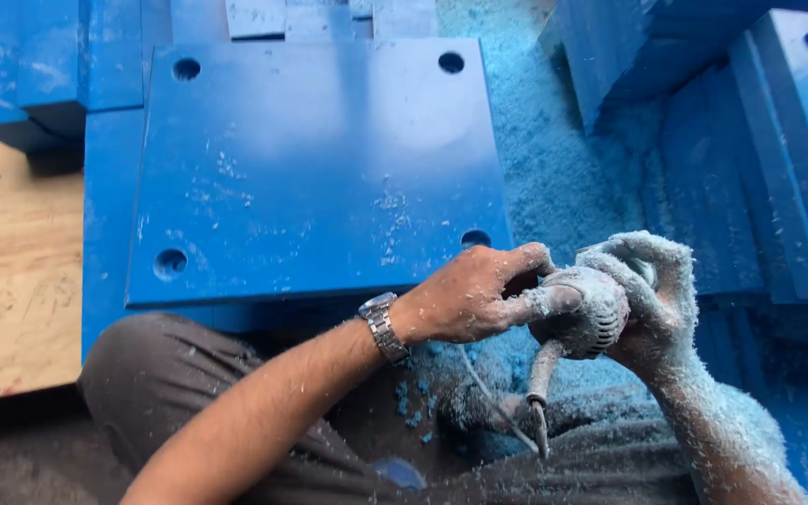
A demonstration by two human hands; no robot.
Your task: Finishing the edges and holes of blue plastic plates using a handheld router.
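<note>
A thick blue plastic slab (315, 168) lies flat in the middle of the view, its top smooth and matte, dusted with pale flecks, with a round hole bored near each of its four corners. It rests on other blue slabs of the same stuff; more of them are stacked at the far left (35, 75) and leaned along the right side (778, 140). Between them a bed of fine blue shavings (554, 159) is heaped — fluffy, like coarse sawdust. To the left shows a pale wooden board (7, 252), scuffed and grainy.

At the slab's near right corner sits a small handheld power tool (580, 313), its rounded grey body furred with blue-white shavings; a cord (540, 388) hangs from it toward the near edge, over the person's dark trousers (189, 393).

The left hand (474, 295) comes in from the near left with a metal wristwatch (382, 327) on the wrist; its fingers are curled shut round the tool's left side. The right hand (647, 290) — coated to the forearm in shavings — is cupped closed over the tool's top and right side, wrist bent down. Both hands grip the tool firmly, just beside the slab's corner hole.
</note>
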